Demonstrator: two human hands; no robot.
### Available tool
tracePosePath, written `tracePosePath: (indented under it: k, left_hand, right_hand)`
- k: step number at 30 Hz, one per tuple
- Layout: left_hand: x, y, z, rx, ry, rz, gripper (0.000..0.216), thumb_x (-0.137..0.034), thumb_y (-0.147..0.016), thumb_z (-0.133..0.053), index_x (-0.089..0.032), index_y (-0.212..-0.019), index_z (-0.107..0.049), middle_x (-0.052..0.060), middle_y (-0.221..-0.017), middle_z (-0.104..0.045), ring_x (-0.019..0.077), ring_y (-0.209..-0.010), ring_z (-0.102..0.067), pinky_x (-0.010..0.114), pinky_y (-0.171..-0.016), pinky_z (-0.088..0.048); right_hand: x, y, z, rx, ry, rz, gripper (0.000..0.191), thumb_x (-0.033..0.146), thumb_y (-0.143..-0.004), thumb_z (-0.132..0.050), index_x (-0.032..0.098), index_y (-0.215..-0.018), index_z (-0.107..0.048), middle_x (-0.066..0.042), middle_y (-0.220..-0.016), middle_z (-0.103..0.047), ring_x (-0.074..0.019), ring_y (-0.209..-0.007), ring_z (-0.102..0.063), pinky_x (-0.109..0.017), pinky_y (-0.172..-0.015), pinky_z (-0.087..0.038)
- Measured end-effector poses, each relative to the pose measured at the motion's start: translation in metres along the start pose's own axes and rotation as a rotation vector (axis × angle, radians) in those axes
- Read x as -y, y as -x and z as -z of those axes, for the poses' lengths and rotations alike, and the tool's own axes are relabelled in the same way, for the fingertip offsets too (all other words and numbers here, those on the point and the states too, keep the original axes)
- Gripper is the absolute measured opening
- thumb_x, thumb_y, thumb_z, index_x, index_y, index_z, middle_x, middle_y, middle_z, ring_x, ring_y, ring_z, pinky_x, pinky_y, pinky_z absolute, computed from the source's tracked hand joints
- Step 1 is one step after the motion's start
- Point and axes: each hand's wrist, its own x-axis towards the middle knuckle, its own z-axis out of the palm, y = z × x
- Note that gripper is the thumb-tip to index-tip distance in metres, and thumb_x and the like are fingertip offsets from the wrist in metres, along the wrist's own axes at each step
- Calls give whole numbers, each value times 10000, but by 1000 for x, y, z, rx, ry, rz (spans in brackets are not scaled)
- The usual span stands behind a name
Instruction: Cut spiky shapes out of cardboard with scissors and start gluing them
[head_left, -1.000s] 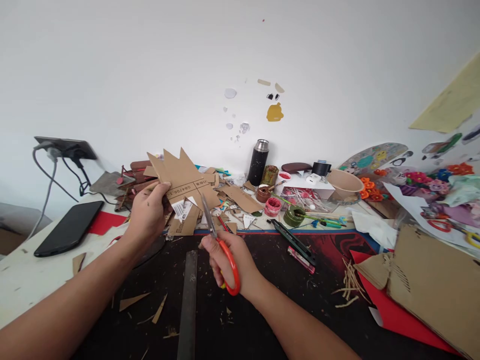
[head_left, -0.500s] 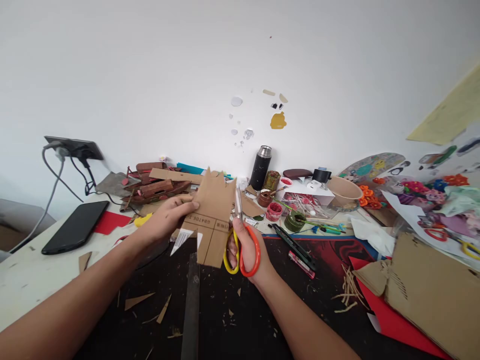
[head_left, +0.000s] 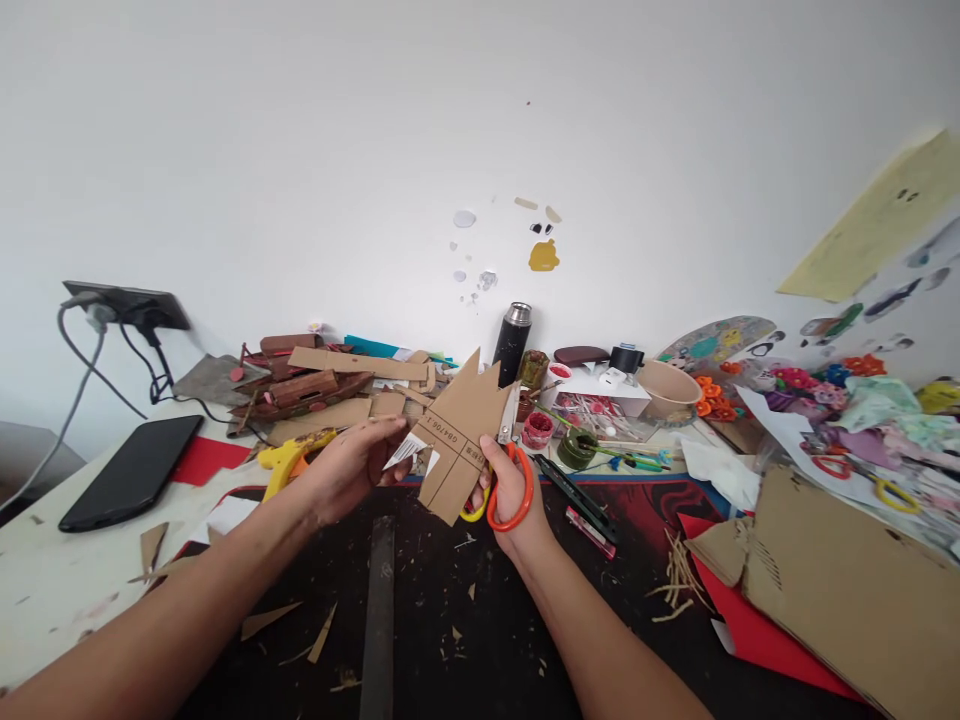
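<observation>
A brown cardboard cutout [head_left: 457, 435] with pointed spikes along its top and printed lettering is held up over the dark mat, tilted to the right. My right hand [head_left: 514, 495] grips scissors [head_left: 511, 515] with red and yellow handles, and its thumb also pins the cardboard's right edge. The blades point up behind the cardboard and are partly hidden. My left hand [head_left: 360, 455] is at the cardboard's left side, thumb and fingers apart, fingertips by the white barcode label [head_left: 405, 450]. Whether those fingertips touch it is hard to tell.
A metal ruler [head_left: 379, 610] and cardboard scraps [head_left: 322, 632] lie on the mat. Behind are a black thermos [head_left: 513, 340], paint jars [head_left: 577, 448] and a yellow glue gun [head_left: 289, 460]. A phone [head_left: 131, 472] lies left; a large cardboard sheet [head_left: 847, 590] is at right.
The cardboard has tilted clockwise and shifted right. My left hand has loosened from its left edge and moved slightly down, while my right thumb now presses on the cardboard.
</observation>
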Motion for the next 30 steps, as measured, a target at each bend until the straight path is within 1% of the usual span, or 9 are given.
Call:
tracePosePath:
  k: [3,6,11,13,16,19,21,25,30]
  left_hand:
    - [4,1,1,66,-22,35,164,-209,-690,-855,-158,-772,-723,41,-648,-681,163,-585,-633,214,-488,-433]
    - [8,1,0,86,41,47,162,-143,-678,-849,-139,-816,-763,70,-747,-725,167,-663,-663,230,-576,-502]
    - [16,4,-2,72,144,86,346,-22,-588,-899,-145,-908,-853,97,-937,-790,171,-772,-684,244,-653,-549]
    - [21,5,-4,74,171,108,389,-62,-602,-952,-152,-972,-873,111,-1014,-806,182,-823,-701,249,-676,-570]
    - [26,6,-10,81,158,77,398,-245,-684,-1010,-145,-1046,-876,135,-1060,-814,196,-878,-721,239,-681,-581]
    - [27,8,-18,5,136,21,440,-333,-690,-1025,-142,-1055,-869,133,-1044,-823,187,-849,-726,222,-665,-575]
    - [26,10,-25,-52,161,18,481,-319,-665,-1036,-154,-1082,-860,133,-1082,-832,208,-881,-751,251,-731,-605]
    - [26,15,-35,-136,250,73,571,-318,-631,-1040,-146,-1137,-839,173,-1189,-828,334,-1098,-775,360,-892,-633]
    - [27,13,-31,-259,285,173,744,-230,-556,-1034,-148,-1260,-804,165,-1238,-824,405,-1221,-739,416,-981,-617]
  right_hand:
    - [2,-5,3,-70,-26,29,626,659,-701,-878,214,-573,-458,73,-441,-463,-76,-316,-453,-182,-317,-356]
    - [1,-6,4,-100,-28,53,603,657,-712,-871,217,-588,-478,73,-441,-473,-96,-311,-468,-201,-301,-379]
    - [-1,-3,3,-116,-38,63,573,644,-740,-864,214,-628,-502,76,-460,-489,-98,-321,-478,-198,-302,-381]
    - [0,-3,2,-135,-47,74,582,643,-750,-857,212,-614,-490,75,-456,-479,-88,-325,-474,-188,-316,-380]
    - [0,-3,3,-151,-40,95,593,649,-776,-839,211,-607,-477,73,-454,-471,-84,-336,-484,-183,-340,-396]
    - [-2,-2,3,-157,-15,116,583,660,-793,-837,220,-664,-477,79,-474,-486,-97,-342,-503,-193,-343,-409]
    - [-4,1,2,-150,14,126,572,674,-798,-841,227,-728,-490,87,-486,-500,-106,-341,-513,-200,-346,-420]
    - [-9,10,-1,-88,83,110,588,749,-813,-802,237,-829,-511,104,-477,-492,-109,-315,-484,-214,-346,-426]
    - [-19,15,-2,-44,144,46,587,780,-863,-744,236,-859,-524,98,-469,-490,-102,-316,-462,-215,-358,-434]
